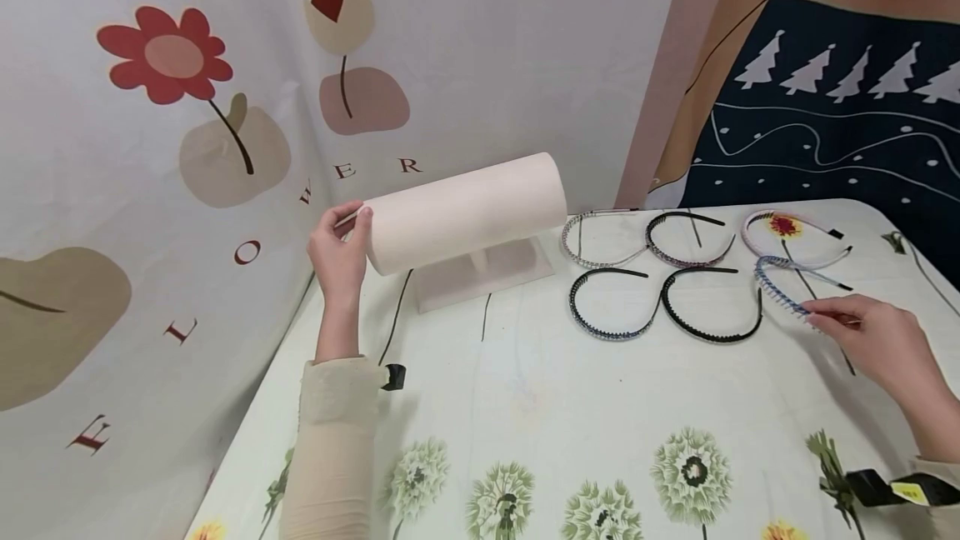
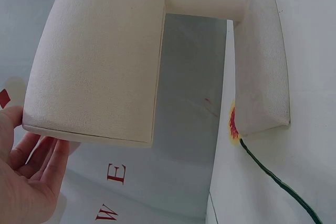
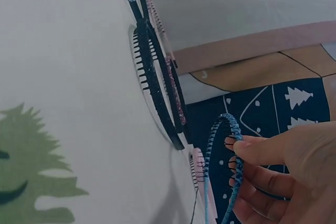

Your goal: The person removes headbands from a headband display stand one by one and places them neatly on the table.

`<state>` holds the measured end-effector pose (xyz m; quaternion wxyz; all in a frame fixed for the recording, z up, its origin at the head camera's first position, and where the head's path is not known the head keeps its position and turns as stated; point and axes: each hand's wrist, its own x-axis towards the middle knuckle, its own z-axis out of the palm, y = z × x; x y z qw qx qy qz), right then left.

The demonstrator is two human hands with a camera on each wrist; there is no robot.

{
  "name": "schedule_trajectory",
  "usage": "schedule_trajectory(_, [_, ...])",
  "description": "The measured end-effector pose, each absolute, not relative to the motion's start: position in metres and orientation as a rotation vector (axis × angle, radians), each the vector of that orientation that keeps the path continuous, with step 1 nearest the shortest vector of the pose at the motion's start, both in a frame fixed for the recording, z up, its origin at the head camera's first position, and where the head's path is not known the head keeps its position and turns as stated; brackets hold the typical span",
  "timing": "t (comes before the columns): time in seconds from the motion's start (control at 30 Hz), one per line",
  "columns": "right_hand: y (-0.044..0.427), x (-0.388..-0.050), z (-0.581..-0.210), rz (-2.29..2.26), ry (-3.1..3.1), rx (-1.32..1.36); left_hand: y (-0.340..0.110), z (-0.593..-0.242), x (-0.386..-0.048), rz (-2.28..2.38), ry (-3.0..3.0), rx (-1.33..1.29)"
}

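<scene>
A pale cylindrical headband stand (image 1: 465, 207) rests on its flat base on the table. My left hand (image 1: 339, 252) holds the left end of its roll, with the thumb at the edge and the fingers (image 2: 54, 166) against the end face. At the right, my right hand (image 1: 877, 340) pinches a blue toothed headband (image 1: 780, 286) between thumb and fingers. The right wrist view shows this blue headband (image 3: 239, 166) raised, its teeth inward. Beside it on the table lies a pink headband (image 1: 750, 232).
Left of the held headband lie a black headband (image 1: 708, 338), a dark blue sparkly one (image 1: 607, 333), a dark one with pinkish sparkle (image 1: 660, 248) and a pale sparkly one (image 1: 572, 248). A flower-printed cloth covers the table (image 1: 525, 390); a printed curtain (image 1: 480, 48) hangs behind.
</scene>
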<state>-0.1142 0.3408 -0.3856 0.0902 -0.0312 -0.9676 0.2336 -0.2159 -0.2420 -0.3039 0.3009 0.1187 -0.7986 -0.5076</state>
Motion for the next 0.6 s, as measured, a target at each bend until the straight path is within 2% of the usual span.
schedule_trajectory(0.6, [0.365, -0.127, -0.397, 0.630, -3.022, -0.216, -0.242, -0.304, -0.215, -1.325, -2.118, 0.283])
